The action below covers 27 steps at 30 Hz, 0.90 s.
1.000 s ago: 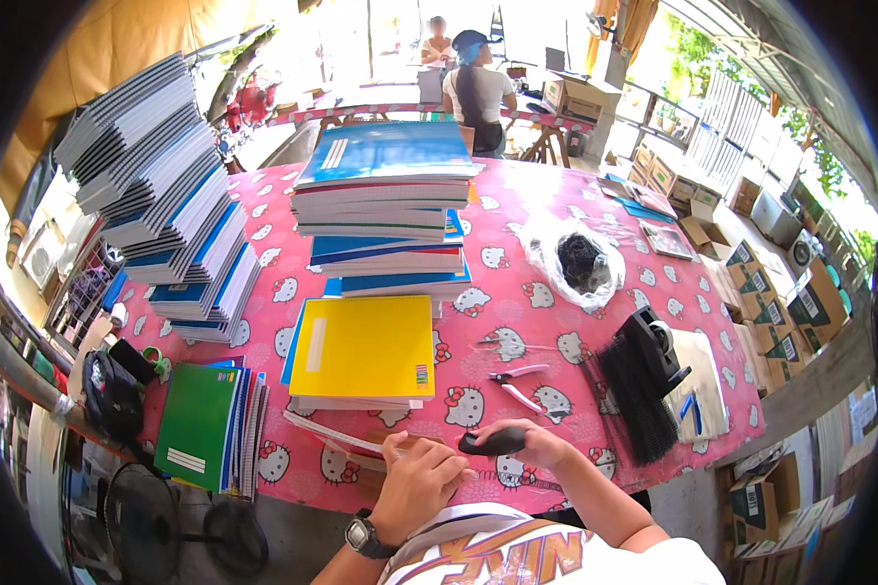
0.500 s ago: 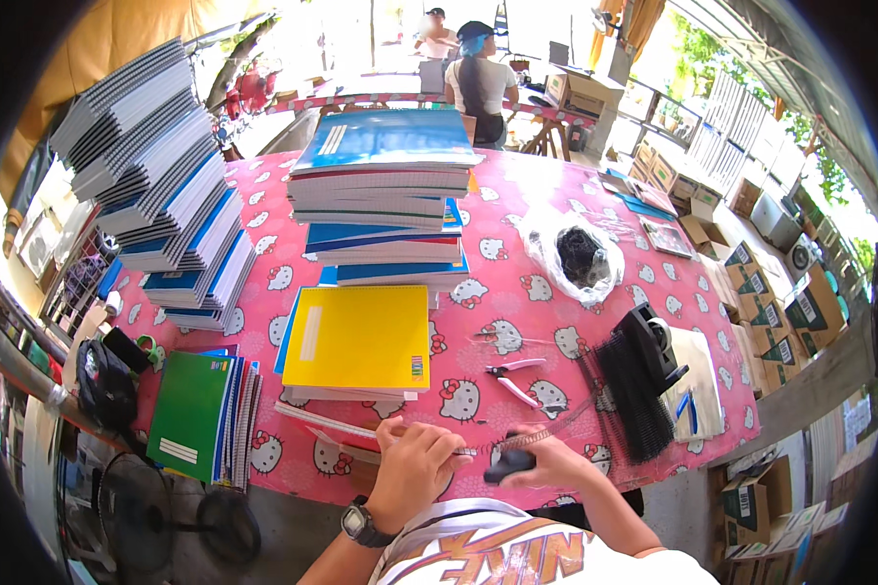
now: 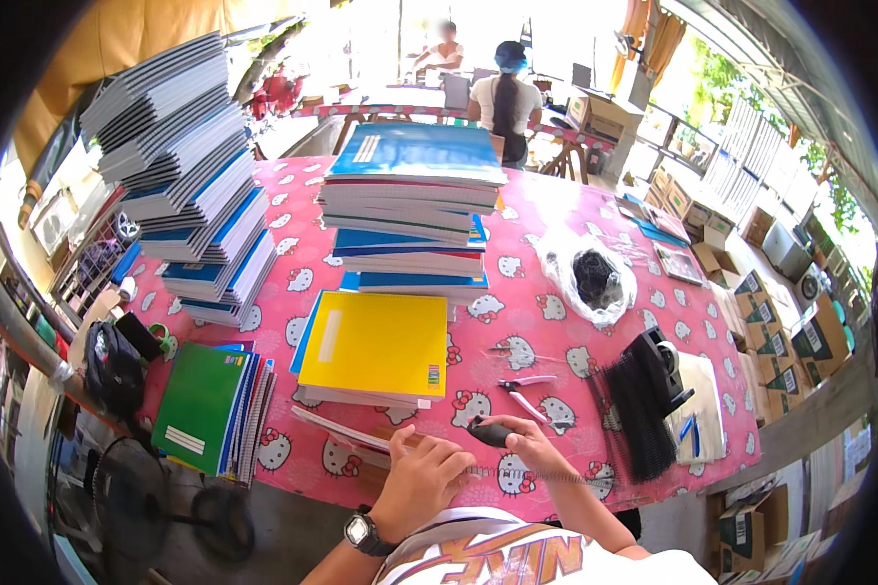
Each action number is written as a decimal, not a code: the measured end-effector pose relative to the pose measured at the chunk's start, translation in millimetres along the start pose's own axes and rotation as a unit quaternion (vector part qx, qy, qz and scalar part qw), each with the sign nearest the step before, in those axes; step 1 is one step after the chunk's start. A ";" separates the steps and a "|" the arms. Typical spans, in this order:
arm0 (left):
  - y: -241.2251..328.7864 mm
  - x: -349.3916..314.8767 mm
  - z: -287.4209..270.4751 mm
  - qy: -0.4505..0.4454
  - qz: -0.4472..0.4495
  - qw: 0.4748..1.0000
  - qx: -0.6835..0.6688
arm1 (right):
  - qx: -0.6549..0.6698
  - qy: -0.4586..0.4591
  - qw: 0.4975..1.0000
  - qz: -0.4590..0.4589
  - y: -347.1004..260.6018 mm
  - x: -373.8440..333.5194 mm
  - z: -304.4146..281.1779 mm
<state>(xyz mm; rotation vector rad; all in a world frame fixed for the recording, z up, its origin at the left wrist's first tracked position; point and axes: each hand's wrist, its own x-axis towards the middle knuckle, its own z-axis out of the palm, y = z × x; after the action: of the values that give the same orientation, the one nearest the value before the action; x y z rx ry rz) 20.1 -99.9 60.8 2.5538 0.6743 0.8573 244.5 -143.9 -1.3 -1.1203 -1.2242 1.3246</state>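
My left hand (image 3: 427,478) is closed on the edge of a thin notebook (image 3: 343,429) at the table's near edge. Out of that edge a dark spiral binding coil (image 3: 546,476) trails to the right, across my right wrist. My right hand (image 3: 529,445) grips a small black rounded tool (image 3: 492,432) whose exact kind I cannot make out. The tool is held beyond the coil, apart from it. Just past my right hand lie cutting pliers (image 3: 529,398) with pink handles, jaws apart. A yellow notebook (image 3: 376,343) tops a short pile beyond my left hand.
Tall notebook stacks (image 3: 412,154) stand at the far middle and left (image 3: 180,161). Green-covered notebooks (image 3: 202,405) lie near left. To the right are a bundle of black coils (image 3: 636,429), a tape dispenser (image 3: 665,375) and a plastic bag (image 3: 587,278). Two people work at a far table.
My right hand has lifted the black tool up and away from the coil, which now stretches straighter to the right. The whole view has shifted slightly.
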 end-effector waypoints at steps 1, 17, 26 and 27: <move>-1.7 -1.3 1.2 -0.007 0.011 1.000 0.016 | -0.002 -0.004 1.000 0.001 -1.7 1.8 0.3; -18.4 -20.8 -4.0 0.059 -0.068 0.996 0.015 | 0.011 -0.185 0.982 -0.033 -55.8 10.3 26.0; -23.7 -24.9 -16.9 0.094 -0.097 0.989 0.051 | -0.286 -0.085 0.955 -0.007 -49.7 28.7 18.1; -22.5 -24.6 -17.2 0.092 -0.091 0.990 0.050 | -0.397 -0.053 0.916 -0.018 -53.6 28.0 12.2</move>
<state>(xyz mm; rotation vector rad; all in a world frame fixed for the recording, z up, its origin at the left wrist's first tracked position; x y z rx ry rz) -15.3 -91.6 51.6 2.4702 1.0147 1.0270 233.2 -116.4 52.6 -1.5750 -1.9414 0.8575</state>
